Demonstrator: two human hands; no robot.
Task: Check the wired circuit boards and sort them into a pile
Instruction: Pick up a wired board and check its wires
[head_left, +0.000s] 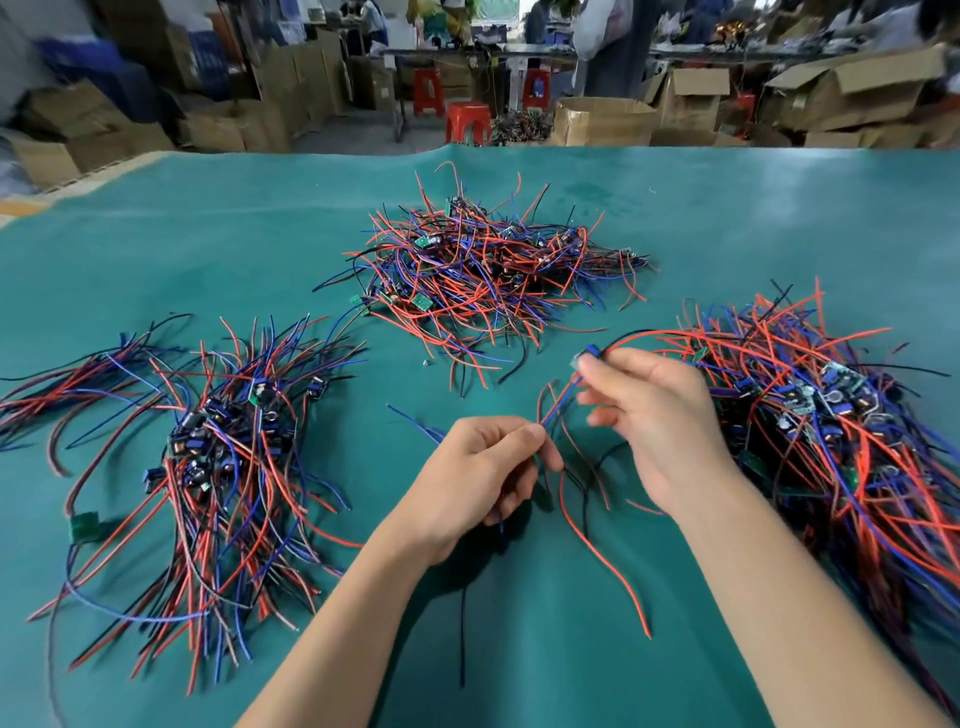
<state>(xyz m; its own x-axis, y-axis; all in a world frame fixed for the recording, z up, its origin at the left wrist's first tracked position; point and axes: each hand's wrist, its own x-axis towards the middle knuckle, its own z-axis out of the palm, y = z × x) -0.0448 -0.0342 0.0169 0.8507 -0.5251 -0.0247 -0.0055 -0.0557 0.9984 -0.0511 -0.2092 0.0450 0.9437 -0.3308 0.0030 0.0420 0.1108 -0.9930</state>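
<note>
So I'm mid-check: my right hand (641, 415) pinches a small blue-capped wired circuit board (589, 357) centre-right of frame, while my left hand (480, 475) grips its red and blue wires (558, 402). Next it probably goes on the neater lower-left pile (223, 447).

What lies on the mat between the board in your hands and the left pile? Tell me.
Nothing visible does. The right hand pinches the small wired board and the left hand holds its wires. Between them and the left pile there is only bare green mat. The middle pile sits farther back, off that path.
</note>
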